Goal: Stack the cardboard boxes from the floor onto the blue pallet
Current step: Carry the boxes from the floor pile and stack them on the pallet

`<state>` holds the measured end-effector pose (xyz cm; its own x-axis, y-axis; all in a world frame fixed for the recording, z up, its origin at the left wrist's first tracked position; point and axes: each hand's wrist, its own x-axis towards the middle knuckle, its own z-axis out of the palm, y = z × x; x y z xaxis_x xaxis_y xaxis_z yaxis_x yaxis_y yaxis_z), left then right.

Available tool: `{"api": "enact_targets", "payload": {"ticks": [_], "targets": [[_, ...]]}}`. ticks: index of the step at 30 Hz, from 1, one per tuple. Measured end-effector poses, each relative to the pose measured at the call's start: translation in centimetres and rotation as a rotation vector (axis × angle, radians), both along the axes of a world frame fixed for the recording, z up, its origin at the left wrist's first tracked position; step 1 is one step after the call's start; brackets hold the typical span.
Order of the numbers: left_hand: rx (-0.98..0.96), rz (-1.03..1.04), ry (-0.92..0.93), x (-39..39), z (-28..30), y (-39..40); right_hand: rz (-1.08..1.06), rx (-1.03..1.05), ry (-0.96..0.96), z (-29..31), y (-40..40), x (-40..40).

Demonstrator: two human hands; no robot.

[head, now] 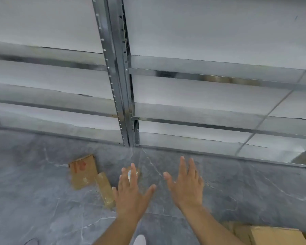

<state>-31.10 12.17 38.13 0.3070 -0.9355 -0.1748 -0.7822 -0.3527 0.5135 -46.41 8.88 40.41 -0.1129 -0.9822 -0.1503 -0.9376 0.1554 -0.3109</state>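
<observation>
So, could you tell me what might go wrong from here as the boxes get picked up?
Both the left hand and right hand are open and empty, and the blurred frame suggests fast movement, so a grab could miss. The flattened cardboard pieces on the floor could slip underfoot. The blue pallet is out of view, so placement cannot be checked.

Two bare forearms in view, no sleeves visible to frame edge. Left hand (131, 193) bare: no glove, no ring, no watch or band at wrist. Right hand (185, 184) likewise bare, no jewellery seen. Fingernails short. White rounded shape (140, 239) at bottom edge between forearms, possibly shoe toe; too cropped to tell.
</observation>
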Motion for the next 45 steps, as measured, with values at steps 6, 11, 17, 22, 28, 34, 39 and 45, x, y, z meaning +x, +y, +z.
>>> {"api": "enact_targets", "payload": {"ticks": [6,11,17,22,28,34,39,45], "targets": [[0.042,0.16,-0.009,4.1,-0.1,5.2,0.147,0.004,-0.017,-0.7,2.8,5.2],[0.012,0.306,0.02,9.3,0.2,7.8,0.283,0.002,-0.037,-0.2,3.6,10.9],[0.058,0.434,0.022,17.5,0.0,8.5,0.402,-0.005,-0.027,-0.3,2.7,20.1],[0.085,0.495,0.012,25.6,-0.7,7.7,0.448,0.016,0.019,-0.7,1.3,28.4],[0.183,0.471,-0.025,34.6,-2.4,6.8,0.476,0.058,0.051,-2.0,-0.2,37.2],[0.217,0.493,0.042,40.4,-4.0,5.0,0.448,0.147,0.048,-3.4,-1.7,42.6],[0.188,0.52,0.162,43.0,-6.0,1.6,0.412,0.197,0.05,-5.4,-5.5,45.7],[0.23,0.485,0.165,48.1,-7.7,-4.8,0.372,0.278,0.03,-9.2,-11.8,50.0]]}}
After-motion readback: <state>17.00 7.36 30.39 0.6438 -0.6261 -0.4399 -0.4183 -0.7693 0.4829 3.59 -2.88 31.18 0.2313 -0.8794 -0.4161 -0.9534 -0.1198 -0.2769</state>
